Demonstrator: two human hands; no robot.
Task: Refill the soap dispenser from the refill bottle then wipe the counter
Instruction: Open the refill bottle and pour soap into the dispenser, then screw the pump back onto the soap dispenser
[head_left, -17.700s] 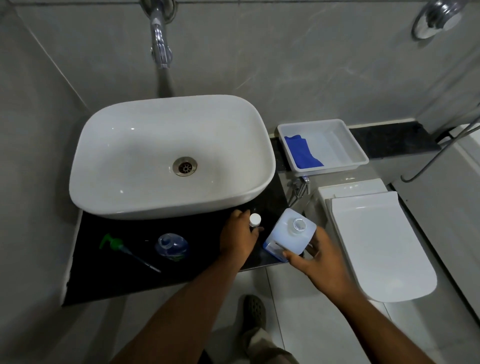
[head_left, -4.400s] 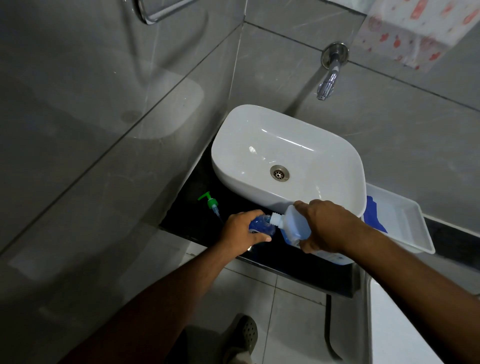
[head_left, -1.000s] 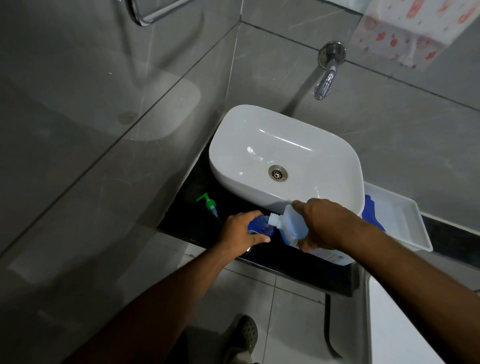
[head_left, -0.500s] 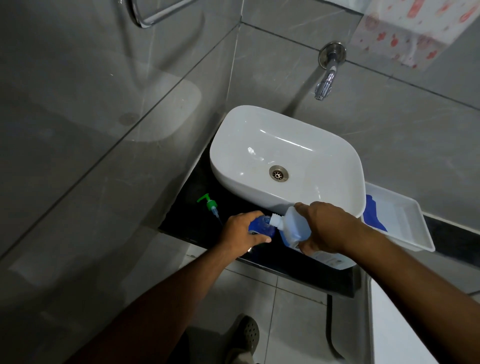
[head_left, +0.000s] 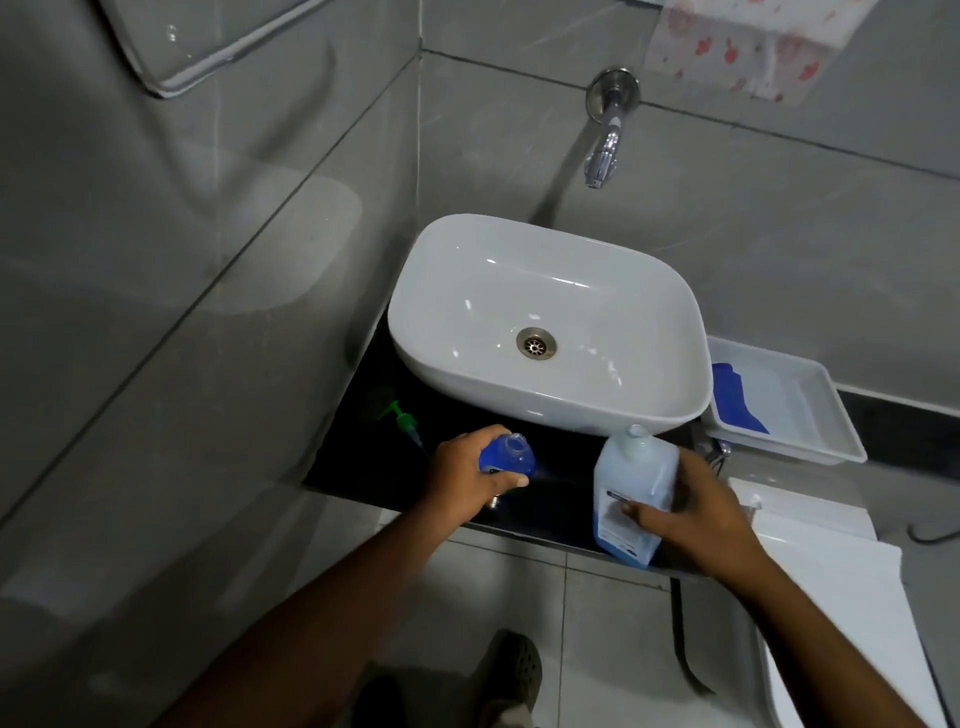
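My left hand (head_left: 467, 470) grips the small blue soap dispenser (head_left: 509, 456), which stands on the black counter (head_left: 550, 499) with its neck open and no pump on it. The green pump (head_left: 402, 415) lies on the counter to its left. My right hand (head_left: 691, 512) holds the clear refill bottle (head_left: 631, 493) upright at the counter's front right edge; its cap is off and it holds pale blue liquid. A blue cloth (head_left: 735, 397) lies in the white tray (head_left: 810, 421) at the right.
The white basin (head_left: 545, 291) fills most of the counter under a wall tap (head_left: 602, 156). A white toilet tank and lid (head_left: 821, 561) sit at the lower right. Grey tiled walls close in on the left and back. My shoe (head_left: 511, 670) shows on the floor.
The refill bottle was tipped with its spout at the dispenser's neck; now my right hand has swung it upright and moved it right onto the counter. My left hand stays on the dispenser.
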